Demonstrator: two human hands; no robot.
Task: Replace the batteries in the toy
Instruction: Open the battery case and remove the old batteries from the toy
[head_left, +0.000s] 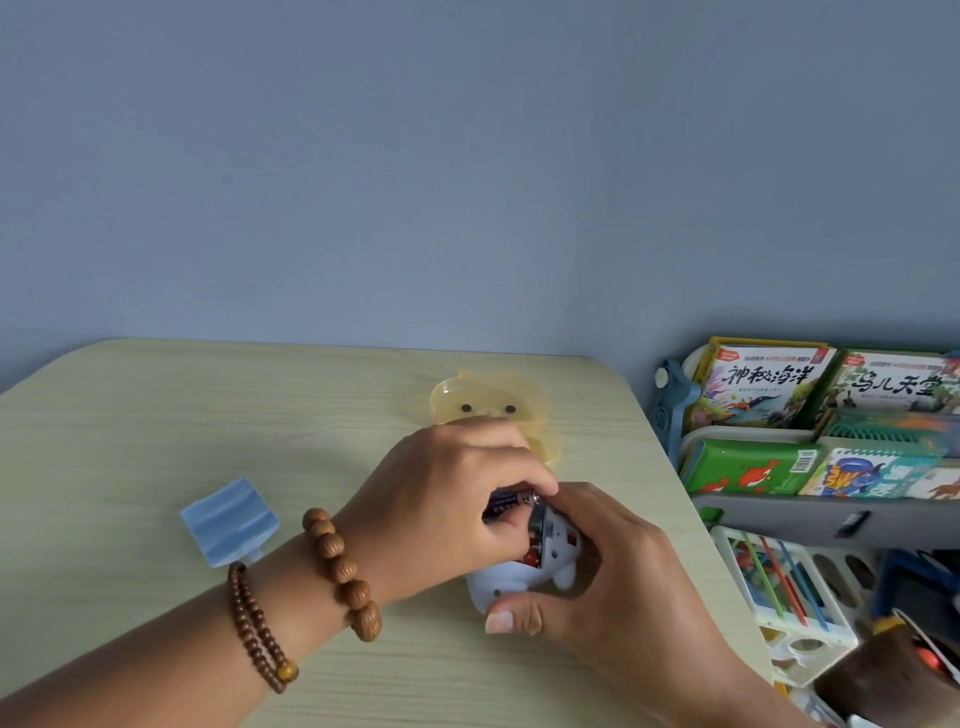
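Observation:
A small white toy (493, 584) lies on the pale wooden table (156, 426), its battery bay open with red and metal parts showing. My right hand (613, 577) grips the toy from the right, thumb under its white body. My left hand (447, 499) pinches a dark purple battery (506, 503) by its end, right above the open bay. The battery's metal tip meets my right fingertips.
A translucent yellow bear-faced container (493, 410) sits just behind my hands. A light blue plastic piece (231, 519) lies at the left. Beyond the table's right edge stands a shelf of children's books (810, 415) and a bin of toys (779, 587).

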